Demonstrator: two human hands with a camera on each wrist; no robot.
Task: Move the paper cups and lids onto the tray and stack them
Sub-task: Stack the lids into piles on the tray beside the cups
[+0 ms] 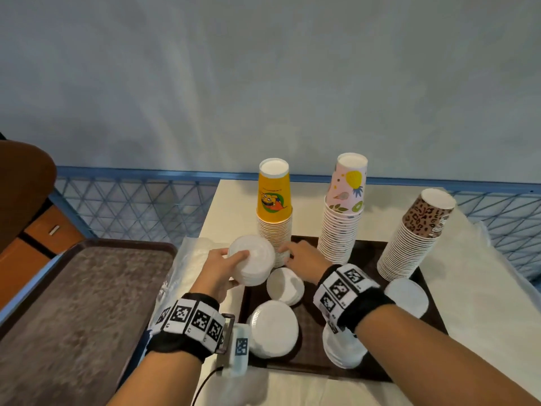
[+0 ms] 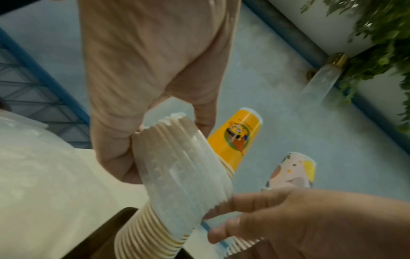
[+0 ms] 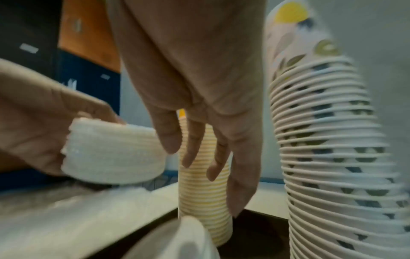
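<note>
My left hand [image 1: 221, 269] grips a tilted stack of white lids [image 1: 253, 260] above the back left corner of the dark brown tray [image 1: 313, 326]. In the left wrist view its thumb and fingers clasp the lid stack [image 2: 179, 168]. My right hand [image 1: 298, 254] reaches in from the right with loose, straight fingers, and a fingertip [image 2: 235, 201] touches the stack's rim. Behind stand upside-down cup stacks: yellow [image 1: 273, 206], pink [image 1: 342, 212] and leopard-print [image 1: 415, 235]. Other lid piles [image 1: 285, 285] [image 1: 273, 328] [image 1: 407, 297] lie on the tray.
A second brown tray [image 1: 82, 303] sits at the left. Crumpled clear plastic [image 1: 187, 259] lies between the trays. The white table [image 1: 474, 303] extends to the right. A blue mesh railing [image 1: 131, 203] runs behind, and a wooden cabinet [image 1: 44, 230] stands at far left.
</note>
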